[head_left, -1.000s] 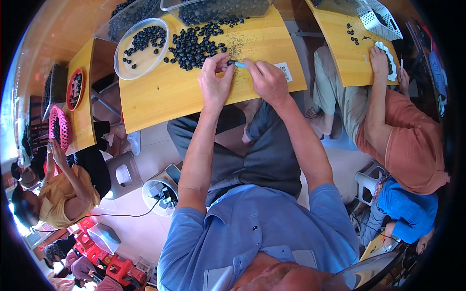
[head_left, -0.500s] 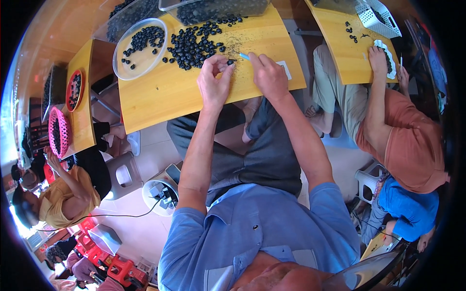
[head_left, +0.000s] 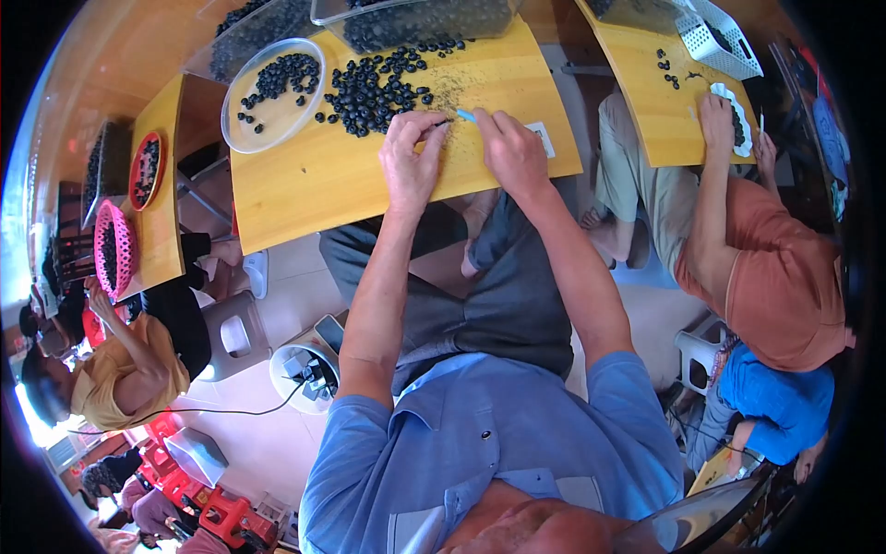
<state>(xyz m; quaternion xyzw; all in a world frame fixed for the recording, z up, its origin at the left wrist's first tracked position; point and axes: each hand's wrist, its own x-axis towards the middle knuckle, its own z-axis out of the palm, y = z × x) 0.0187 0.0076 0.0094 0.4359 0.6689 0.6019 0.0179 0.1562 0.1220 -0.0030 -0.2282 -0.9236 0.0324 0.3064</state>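
Observation:
Over the yellow wooden table (head_left: 305, 198), my left hand (head_left: 413, 159) pinches a small round black piece, mostly hidden by the fingertips now. My right hand (head_left: 515, 159) is closed around a light blue rod-shaped tool (head_left: 466, 115), whose near end disappears in the fist. The tool's tip is right beside the pinched piece; whether they touch I cannot tell. Left of my hands lies a loose pile of round black pieces (head_left: 369, 97). Dark crumbs are scattered beyond the tool.
A round clear tray (head_left: 238, 138) holds more black pieces at the left. Clear bins (head_left: 425, 35) full of them stand at the back. A white card (head_left: 543, 138) lies by my right hand. Co-workers sit at neighbouring tables on both sides; a white bucket (head_left: 288, 380) stands on the floor.
My hands have come slightly closer together, and the black piece is less visible between my left fingers. The tool's tip is nearer to it. The whole view has shifted slightly.

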